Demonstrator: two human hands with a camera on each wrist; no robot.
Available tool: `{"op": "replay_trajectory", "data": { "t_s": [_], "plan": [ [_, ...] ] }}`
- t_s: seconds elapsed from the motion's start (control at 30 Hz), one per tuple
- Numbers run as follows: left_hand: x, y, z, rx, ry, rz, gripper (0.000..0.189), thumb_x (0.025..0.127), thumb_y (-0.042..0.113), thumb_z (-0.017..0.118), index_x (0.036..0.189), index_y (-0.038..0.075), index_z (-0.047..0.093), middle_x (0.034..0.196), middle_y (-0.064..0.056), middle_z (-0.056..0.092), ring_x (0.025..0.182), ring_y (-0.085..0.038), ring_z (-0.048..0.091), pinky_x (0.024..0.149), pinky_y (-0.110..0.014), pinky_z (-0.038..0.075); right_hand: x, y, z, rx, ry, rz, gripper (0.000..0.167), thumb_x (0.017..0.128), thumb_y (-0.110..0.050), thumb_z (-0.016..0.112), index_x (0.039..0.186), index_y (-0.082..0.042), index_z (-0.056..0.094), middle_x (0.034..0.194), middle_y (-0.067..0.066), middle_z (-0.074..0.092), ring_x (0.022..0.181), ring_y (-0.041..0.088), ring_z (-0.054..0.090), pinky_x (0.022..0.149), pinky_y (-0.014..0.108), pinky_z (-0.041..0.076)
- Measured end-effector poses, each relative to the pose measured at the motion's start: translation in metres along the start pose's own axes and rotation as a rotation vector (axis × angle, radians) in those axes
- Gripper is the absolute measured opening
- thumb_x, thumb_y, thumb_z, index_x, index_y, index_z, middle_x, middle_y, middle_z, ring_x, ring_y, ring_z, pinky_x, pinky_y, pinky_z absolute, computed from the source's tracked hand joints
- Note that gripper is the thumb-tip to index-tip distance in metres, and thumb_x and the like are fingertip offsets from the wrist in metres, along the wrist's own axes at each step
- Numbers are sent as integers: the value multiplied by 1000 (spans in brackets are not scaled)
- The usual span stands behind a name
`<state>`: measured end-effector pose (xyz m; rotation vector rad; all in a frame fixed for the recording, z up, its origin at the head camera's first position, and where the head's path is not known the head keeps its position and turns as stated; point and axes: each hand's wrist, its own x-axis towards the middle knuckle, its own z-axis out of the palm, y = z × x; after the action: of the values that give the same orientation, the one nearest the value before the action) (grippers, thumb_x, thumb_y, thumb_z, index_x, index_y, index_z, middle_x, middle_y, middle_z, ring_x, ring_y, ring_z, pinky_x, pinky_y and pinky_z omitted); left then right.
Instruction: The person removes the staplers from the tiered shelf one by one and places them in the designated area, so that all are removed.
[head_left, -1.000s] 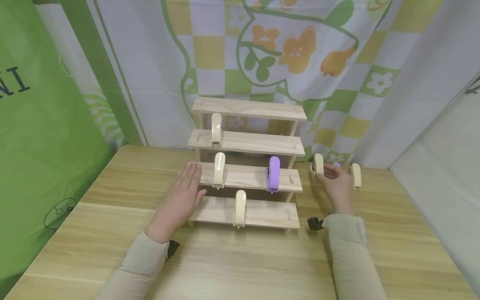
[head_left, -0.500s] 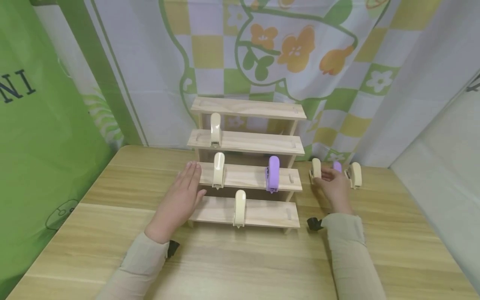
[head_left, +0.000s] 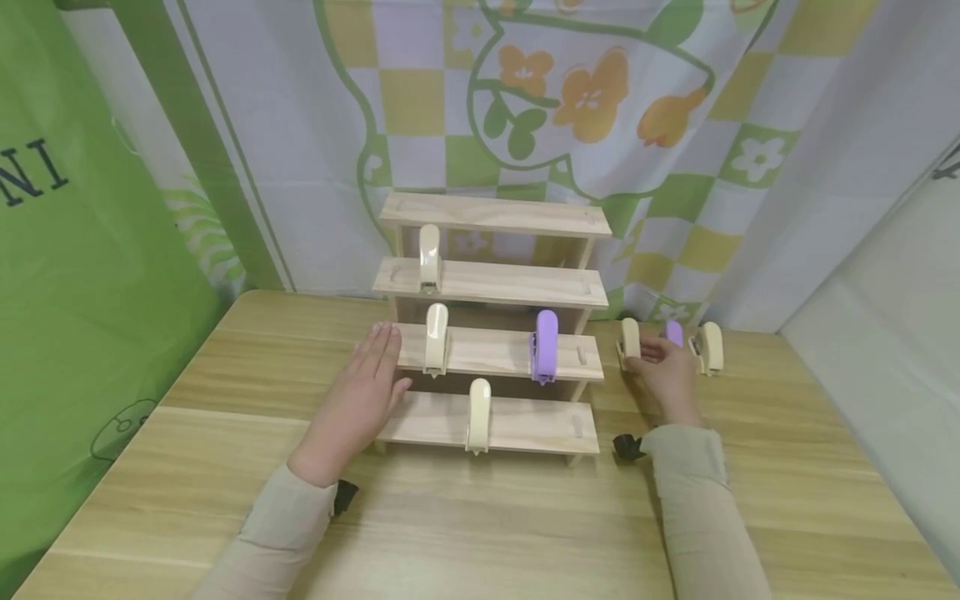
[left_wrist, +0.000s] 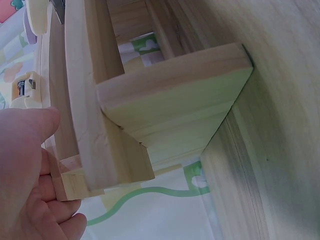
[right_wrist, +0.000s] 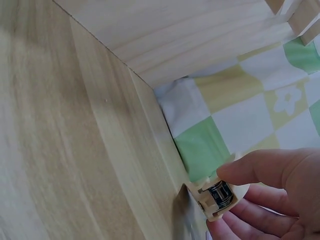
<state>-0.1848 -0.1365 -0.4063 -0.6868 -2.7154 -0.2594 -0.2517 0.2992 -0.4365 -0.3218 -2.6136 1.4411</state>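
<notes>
My right hand (head_left: pixel 670 371) pinches a small cream stapler (head_left: pixel 630 343) between thumb and fingers, over the table to the right of the stepped wooden rack (head_left: pixel 517 429). In the right wrist view that stapler (right_wrist: pixel 220 196) shows its dark metal inside near the thumb tip. Straight fingers of my left hand (head_left: pixel 352 400) touch the left end of the rack's second board from the bottom. Cream staplers stand on the lowest board (head_left: pixel 478 417), the second (head_left: pixel 437 337) and the third (head_left: pixel 430 258). A purple stapler (head_left: pixel 546 346) stands on the second board, towards its right end.
Just behind my right hand is another purple stapler (head_left: pixel 672 333), partly hidden. A further cream stapler (head_left: pixel 710 347) stands right of it on the wooden table (head_left: pixel 480 533). A patterned curtain (head_left: pixel 420 100) hangs behind the rack, and green cloth (head_left: pixel 90 275) hangs at the left.
My right hand has shifted slightly left and lower with the cream stapler, and more of the purple stapler behind it shows. The left hand stays at the rack.
</notes>
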Motion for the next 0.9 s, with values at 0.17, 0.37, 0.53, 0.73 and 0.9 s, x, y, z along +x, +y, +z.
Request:
{"op": "replay_trajectory", "data": {
  "t_s": [0.17, 0.37, 0.53, 0.73, 0.9],
  "plan": [
    [0, 0, 0, -9, -9, -6, 69, 104, 28, 55, 152, -15, 27, 159, -31, 25, 149, -44, 24, 122, -56, 26, 0, 2, 0, -9, 2, 9, 49, 91, -2, 69, 136, 11, 54, 132, 31, 61, 120, 40, 62, 90, 18, 55],
    [1, -1, 1, -17, -9, -10, 69, 105, 27, 54, 152, -15, 27, 160, -31, 25, 150, -44, 23, 122, -57, 25, 1, 4, 0, 11, -11, 22, 52, 89, 0, 67, 138, 12, 51, 133, 32, 59, 121, 41, 61, 102, 35, 54],
    [0, -1, 1, -14, 6, -5, 68, 104, 26, 55, 151, -15, 28, 159, -31, 26, 149, -44, 24, 121, -58, 27, 1, 4, -1, 32, -30, 27, 54, 90, 1, 65, 140, 13, 48, 136, 33, 57, 123, 42, 59, 98, 27, 55],
    [0, 0, 1, -12, 0, -7, 68, 104, 27, 54, 152, -14, 28, 160, -31, 25, 150, -44, 24, 121, -57, 27, 2, 6, 0, 29, -43, 19, 54, 91, 3, 63, 141, 14, 46, 136, 35, 55, 125, 43, 57, 104, 38, 53],
    [0, 0, 1, -11, -1, -6, 69, 105, 27, 54, 152, -15, 27, 159, -31, 25, 150, -44, 23, 122, -57, 26, 1, 5, 1, 0, -29, 12, 53, 91, 3, 63, 140, 14, 48, 135, 36, 55, 124, 46, 57, 108, 49, 48]
  ]
}}
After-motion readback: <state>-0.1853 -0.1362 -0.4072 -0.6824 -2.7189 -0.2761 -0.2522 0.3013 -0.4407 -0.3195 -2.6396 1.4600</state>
